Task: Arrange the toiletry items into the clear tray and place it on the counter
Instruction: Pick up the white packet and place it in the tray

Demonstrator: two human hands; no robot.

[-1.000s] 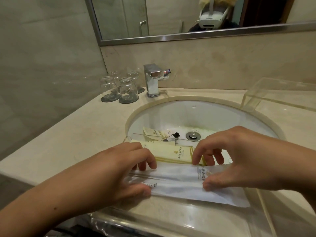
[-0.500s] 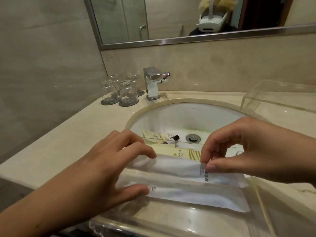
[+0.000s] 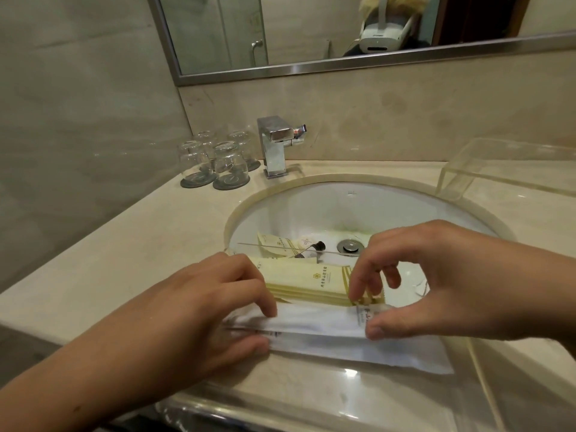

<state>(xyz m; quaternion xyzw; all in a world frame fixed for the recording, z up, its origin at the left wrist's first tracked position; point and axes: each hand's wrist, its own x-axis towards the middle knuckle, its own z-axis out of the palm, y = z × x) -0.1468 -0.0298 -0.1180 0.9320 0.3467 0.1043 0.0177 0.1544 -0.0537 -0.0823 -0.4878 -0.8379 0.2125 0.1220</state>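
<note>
A clear tray (image 3: 311,397) sits at the counter's front edge, reaching over the sink basin (image 3: 327,210). In it lie a stack of pale yellow packets (image 3: 305,283), a further yellow packet (image 3: 274,244) and a small black-capped item (image 3: 318,245) at the far side. Two long white packets lie at the near side. My left hand (image 3: 215,310) pinches the left end of the upper white packet (image 3: 314,319), and my right hand (image 3: 442,282) pinches its right end between thumb and forefinger. The lower white packet (image 3: 383,357) lies flat under it.
A chrome faucet (image 3: 274,145) stands behind the basin, with several upturned glasses (image 3: 215,163) on dark coasters to its left. A second clear box (image 3: 505,169) sits on the counter at the right. The drain (image 3: 350,245) shows beyond the tray. A mirror hangs above.
The white packet between my hands was raised half a second ago and now lies low against the other white packet, just in front of the yellow stack.
</note>
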